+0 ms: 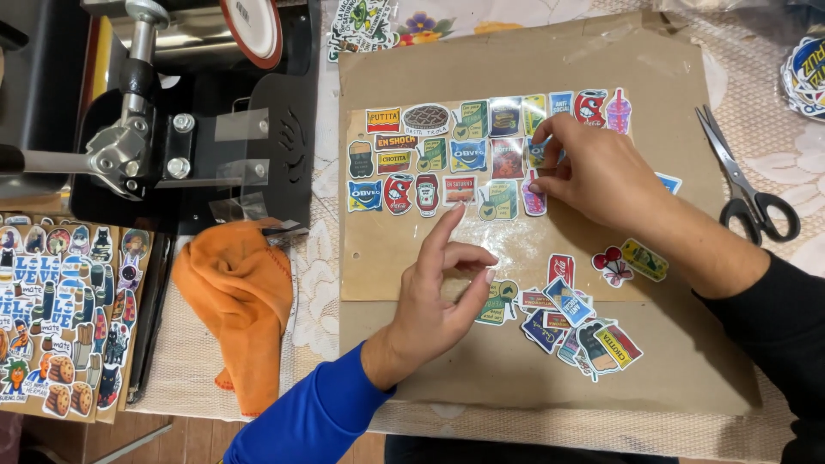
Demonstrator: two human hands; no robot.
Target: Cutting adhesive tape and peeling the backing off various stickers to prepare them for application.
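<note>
The right hand pinches a small, colourful die-cut sticker, its long axis upright, at the right end of rows of rectangular stickers on a cardboard sheet. The left hand, fingers loosely spread, grips nothing beside a loose sticker pile. Scissors lie on the right of the tabletop.

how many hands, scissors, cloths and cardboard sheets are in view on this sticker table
hands: 2, left hand and right hand over the stickers
scissors: 1
orange cloth: 1
cardboard sheets: 2, a small sheet on a large sheet
total: 6
</note>
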